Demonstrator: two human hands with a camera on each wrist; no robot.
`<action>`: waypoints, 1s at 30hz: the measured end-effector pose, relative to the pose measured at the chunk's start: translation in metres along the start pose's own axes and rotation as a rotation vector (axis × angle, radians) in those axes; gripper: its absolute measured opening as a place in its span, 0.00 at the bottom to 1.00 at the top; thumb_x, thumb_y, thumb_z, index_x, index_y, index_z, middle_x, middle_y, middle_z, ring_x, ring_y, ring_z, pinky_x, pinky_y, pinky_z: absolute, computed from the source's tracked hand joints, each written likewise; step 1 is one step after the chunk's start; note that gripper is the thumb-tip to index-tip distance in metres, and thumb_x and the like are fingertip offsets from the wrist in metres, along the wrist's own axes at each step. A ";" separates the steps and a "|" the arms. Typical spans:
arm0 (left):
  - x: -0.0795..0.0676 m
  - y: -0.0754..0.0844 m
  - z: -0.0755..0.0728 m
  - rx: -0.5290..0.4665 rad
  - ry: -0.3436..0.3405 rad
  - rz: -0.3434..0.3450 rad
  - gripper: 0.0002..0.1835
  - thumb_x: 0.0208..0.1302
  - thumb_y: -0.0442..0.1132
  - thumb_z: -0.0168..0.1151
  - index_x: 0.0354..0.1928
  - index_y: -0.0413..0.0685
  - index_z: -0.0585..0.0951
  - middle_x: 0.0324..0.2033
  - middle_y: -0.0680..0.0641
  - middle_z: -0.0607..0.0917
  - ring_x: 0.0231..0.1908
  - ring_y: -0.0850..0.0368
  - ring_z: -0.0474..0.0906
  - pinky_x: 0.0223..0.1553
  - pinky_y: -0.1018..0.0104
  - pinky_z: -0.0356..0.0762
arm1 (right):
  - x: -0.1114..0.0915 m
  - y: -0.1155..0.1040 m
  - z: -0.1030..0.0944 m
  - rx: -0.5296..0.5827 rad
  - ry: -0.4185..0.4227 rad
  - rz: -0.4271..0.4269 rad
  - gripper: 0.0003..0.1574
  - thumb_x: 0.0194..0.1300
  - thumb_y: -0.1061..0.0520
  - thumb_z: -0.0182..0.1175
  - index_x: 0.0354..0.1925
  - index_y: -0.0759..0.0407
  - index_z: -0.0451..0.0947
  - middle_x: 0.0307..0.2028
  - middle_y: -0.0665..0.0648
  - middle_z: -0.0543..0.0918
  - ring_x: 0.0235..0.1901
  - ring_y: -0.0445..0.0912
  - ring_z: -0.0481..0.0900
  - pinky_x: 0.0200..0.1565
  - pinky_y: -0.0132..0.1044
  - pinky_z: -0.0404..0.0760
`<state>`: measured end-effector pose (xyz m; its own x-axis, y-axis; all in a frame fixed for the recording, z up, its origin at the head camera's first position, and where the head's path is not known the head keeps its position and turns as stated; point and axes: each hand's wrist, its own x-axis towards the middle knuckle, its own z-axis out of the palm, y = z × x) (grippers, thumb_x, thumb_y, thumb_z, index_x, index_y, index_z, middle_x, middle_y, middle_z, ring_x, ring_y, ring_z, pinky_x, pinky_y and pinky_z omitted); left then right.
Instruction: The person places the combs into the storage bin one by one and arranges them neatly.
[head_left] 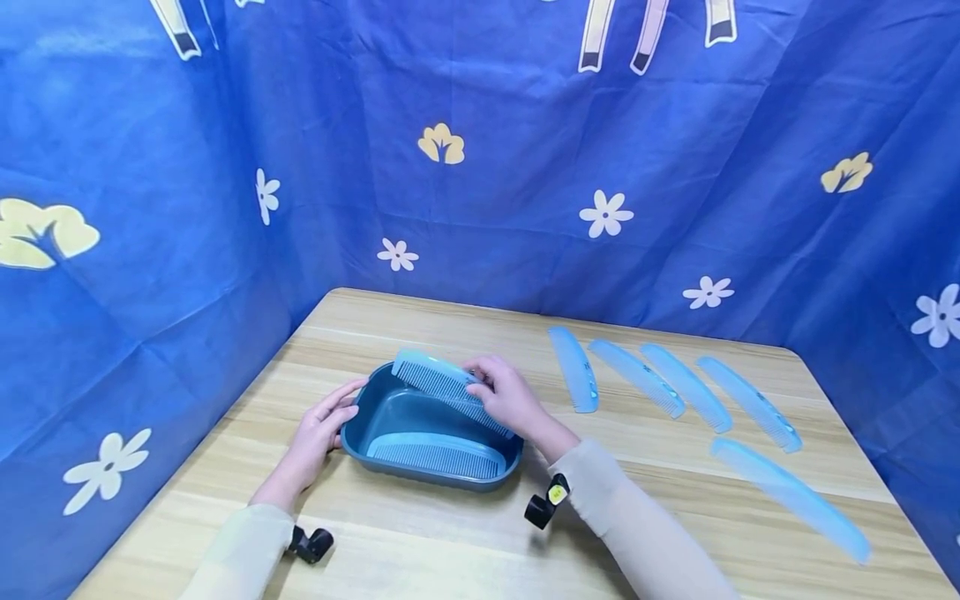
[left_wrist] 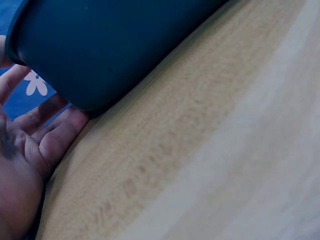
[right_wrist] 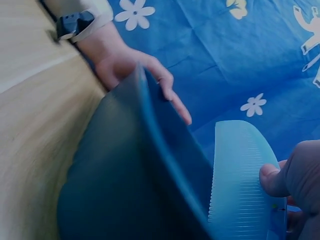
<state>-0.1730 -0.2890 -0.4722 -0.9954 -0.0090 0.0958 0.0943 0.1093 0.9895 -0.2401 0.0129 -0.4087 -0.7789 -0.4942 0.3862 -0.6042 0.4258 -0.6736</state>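
Observation:
A dark teal plastic basin (head_left: 431, 477) stands on the table. My left hand (head_left: 318, 437) holds its left end, with fingers (left_wrist: 55, 135) against the outer wall and the thumb side at the rim. Over the basin's back right part, my right hand (head_left: 510, 400) pinches a translucent blue comb (head_left: 431, 375) between thumb and fingers. That comb slants down to the right, its teeth facing down in the head view. Another blue comb (head_left: 438, 452) lies inside the basin along the near wall. In the right wrist view the held comb (right_wrist: 240, 175) appears beside the basin's rim.
Several more blue combs (head_left: 573, 371) lie spread on the right side of the wooden table (head_left: 420, 542), one comb (head_left: 795, 496) nearer the front. A blue patterned cloth (head_left: 510, 192) hangs behind and along both sides. Each wrist wears a small black camera (head_left: 311, 544).

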 end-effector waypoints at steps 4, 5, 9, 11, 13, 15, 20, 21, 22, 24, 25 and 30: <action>0.000 0.001 0.000 0.000 0.000 0.003 0.25 0.70 0.42 0.50 0.67 0.48 0.64 0.58 0.38 0.66 0.42 0.59 0.75 0.27 0.65 0.80 | 0.000 0.003 0.006 -0.062 -0.053 0.013 0.15 0.60 0.62 0.62 0.47 0.58 0.78 0.30 0.50 0.69 0.32 0.43 0.69 0.36 0.33 0.72; 0.000 0.002 0.000 0.001 -0.001 0.003 0.25 0.70 0.42 0.50 0.67 0.48 0.64 0.58 0.38 0.66 0.42 0.59 0.75 0.27 0.65 0.79 | 0.000 0.003 0.007 -0.074 -0.064 0.012 0.15 0.60 0.62 0.62 0.47 0.58 0.78 0.30 0.50 0.69 0.32 0.43 0.69 0.35 0.33 0.72; 0.000 0.003 -0.001 0.001 -0.003 0.003 0.25 0.70 0.42 0.50 0.67 0.47 0.64 0.57 0.39 0.66 0.42 0.60 0.75 0.27 0.66 0.79 | -0.001 0.005 0.011 -0.142 -0.116 0.009 0.15 0.62 0.59 0.61 0.48 0.55 0.77 0.31 0.48 0.70 0.31 0.42 0.69 0.34 0.33 0.70; 0.000 0.003 -0.001 -0.004 -0.004 0.003 0.25 0.70 0.42 0.50 0.67 0.47 0.64 0.57 0.40 0.67 0.42 0.59 0.75 0.27 0.66 0.79 | -0.001 0.005 0.012 -0.171 -0.147 0.008 0.15 0.63 0.58 0.60 0.49 0.53 0.77 0.32 0.48 0.70 0.31 0.42 0.68 0.33 0.32 0.70; 0.001 0.003 -0.002 -0.006 -0.005 0.004 0.25 0.70 0.42 0.50 0.67 0.47 0.64 0.56 0.41 0.68 0.42 0.59 0.76 0.27 0.66 0.79 | -0.001 0.005 0.013 -0.190 -0.175 0.006 0.15 0.63 0.58 0.60 0.50 0.51 0.77 0.33 0.47 0.70 0.30 0.42 0.68 0.32 0.32 0.70; 0.001 0.002 -0.002 -0.008 -0.003 0.004 0.25 0.70 0.42 0.50 0.67 0.47 0.65 0.55 0.42 0.68 0.41 0.59 0.76 0.27 0.66 0.79 | -0.001 0.005 0.013 -0.204 -0.204 0.009 0.16 0.64 0.58 0.59 0.50 0.51 0.76 0.33 0.47 0.69 0.31 0.42 0.68 0.33 0.32 0.70; 0.001 0.002 -0.002 -0.005 0.006 0.006 0.24 0.69 0.43 0.51 0.66 0.48 0.66 0.54 0.45 0.70 0.40 0.59 0.76 0.26 0.66 0.79 | 0.001 0.005 0.015 -0.217 -0.270 0.021 0.16 0.64 0.57 0.58 0.52 0.51 0.76 0.35 0.46 0.71 0.32 0.41 0.70 0.35 0.32 0.72; 0.001 0.002 -0.002 -0.004 0.007 0.006 0.24 0.69 0.43 0.51 0.66 0.48 0.66 0.54 0.45 0.70 0.40 0.59 0.76 0.26 0.66 0.79 | 0.001 0.005 0.016 -0.221 -0.282 0.024 0.16 0.65 0.57 0.58 0.52 0.51 0.76 0.35 0.46 0.71 0.33 0.40 0.70 0.36 0.32 0.73; 0.001 0.001 -0.002 -0.004 0.007 0.006 0.24 0.69 0.42 0.52 0.66 0.48 0.66 0.54 0.44 0.70 0.40 0.59 0.77 0.25 0.67 0.79 | 0.002 0.006 0.016 -0.223 -0.294 0.026 0.16 0.65 0.57 0.58 0.52 0.51 0.76 0.36 0.47 0.72 0.34 0.40 0.71 0.36 0.32 0.73; 0.001 0.001 -0.002 -0.006 0.006 0.007 0.25 0.69 0.42 0.51 0.66 0.47 0.66 0.54 0.43 0.69 0.39 0.58 0.77 0.25 0.66 0.79 | 0.002 0.007 0.017 -0.232 -0.318 0.029 0.16 0.65 0.56 0.58 0.52 0.51 0.76 0.37 0.47 0.72 0.35 0.40 0.72 0.38 0.32 0.74; 0.001 0.000 -0.002 -0.007 0.005 0.006 0.25 0.69 0.42 0.51 0.66 0.47 0.66 0.54 0.43 0.69 0.39 0.58 0.77 0.25 0.66 0.79 | 0.002 0.008 0.017 -0.239 -0.327 0.027 0.17 0.65 0.56 0.58 0.52 0.50 0.76 0.38 0.47 0.73 0.36 0.40 0.72 0.38 0.33 0.74; 0.001 0.000 -0.001 -0.018 -0.002 0.007 0.25 0.70 0.41 0.51 0.67 0.47 0.65 0.55 0.39 0.68 0.39 0.58 0.77 0.27 0.65 0.80 | 0.001 0.008 0.017 -0.286 -0.348 0.011 0.18 0.64 0.58 0.59 0.53 0.52 0.75 0.39 0.48 0.74 0.38 0.41 0.73 0.40 0.33 0.75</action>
<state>-0.1737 -0.2898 -0.4724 -0.9947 -0.0062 0.1022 0.1012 0.0915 0.9906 -0.2429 0.0025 -0.4244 -0.7119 -0.6933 0.1120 -0.6568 0.6007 -0.4559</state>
